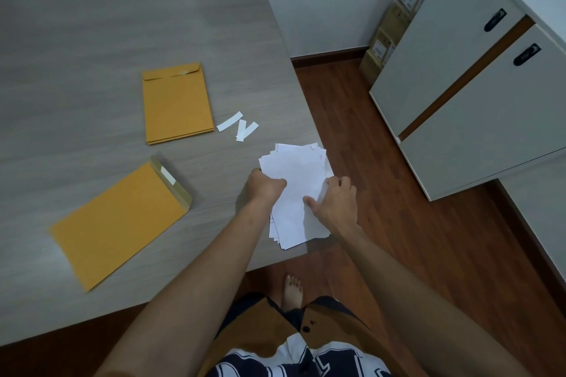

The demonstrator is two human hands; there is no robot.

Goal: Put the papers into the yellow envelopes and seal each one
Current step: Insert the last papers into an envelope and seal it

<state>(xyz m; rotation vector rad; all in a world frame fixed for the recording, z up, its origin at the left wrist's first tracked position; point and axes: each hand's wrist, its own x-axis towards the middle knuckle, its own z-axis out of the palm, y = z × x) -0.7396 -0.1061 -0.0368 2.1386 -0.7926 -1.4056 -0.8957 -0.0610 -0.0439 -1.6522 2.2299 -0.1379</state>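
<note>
Hands both grip the stack of papers (295, 190) at the table (92, 24) corner: left hand (265, 185) closed on its left edge, right hand (335, 200) clamped on its right. Yellow envelopes (177, 104) lie left of the papers.

Viewpoint: a single wide-angle view is taken from the person's head, above the table (92, 24).
Direction: the lens is aimed forward and steeply down.
Nearness: both forearms are seen close, entering from the bottom edge; the table's near corner is held at centre.
Edges: the floor (398, 239) and a cabinet (459, 76) are caught at right, bent by the lens.
Overlap: only one view is given.
</note>
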